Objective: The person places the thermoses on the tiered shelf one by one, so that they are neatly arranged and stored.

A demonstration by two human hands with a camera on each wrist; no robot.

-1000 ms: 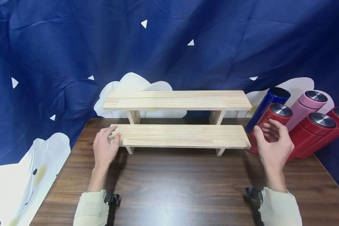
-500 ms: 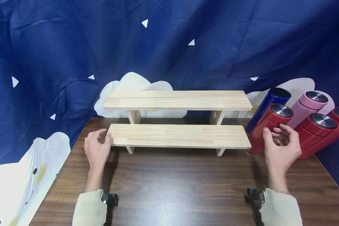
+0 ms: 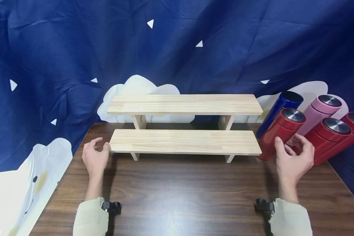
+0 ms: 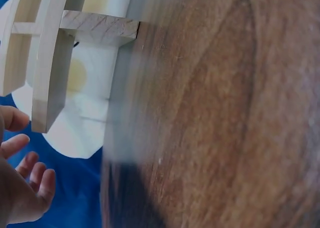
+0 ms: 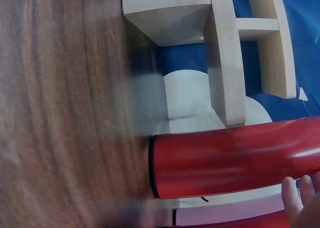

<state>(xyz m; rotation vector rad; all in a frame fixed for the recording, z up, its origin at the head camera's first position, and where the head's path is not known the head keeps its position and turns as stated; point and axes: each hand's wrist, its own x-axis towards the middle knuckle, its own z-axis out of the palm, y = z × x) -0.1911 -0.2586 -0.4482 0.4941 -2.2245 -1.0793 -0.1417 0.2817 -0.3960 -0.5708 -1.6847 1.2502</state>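
Note:
A two-tier pale wooden shelf stands on the table, with a lower board (image 3: 183, 141) in front and an upper board (image 3: 184, 104) behind. Just off the left end of the lower board is my left hand (image 3: 95, 160), fingers loosely bent and holding nothing; its thumb is close to the board's corner. My right hand (image 3: 295, 160) hovers at the near red thermos bottle (image 3: 278, 131), thumb in front and fingers at its right side. In the right wrist view, fingertips (image 5: 291, 193) lie along that bottle's edge; whether they touch cannot be told.
Behind and right of the near red bottle stand a blue bottle (image 3: 278, 109), a pink bottle (image 3: 317, 114) and two more red ones, including one in front (image 3: 324, 141). The brown wooden table (image 3: 177, 196) extends toward me. A blue curtain (image 3: 177, 42) hangs behind.
My left hand has moved left, off the lower board's end. My right hand has shifted slightly right and lower beside the near red bottle. Shelf and bottles have stayed put.

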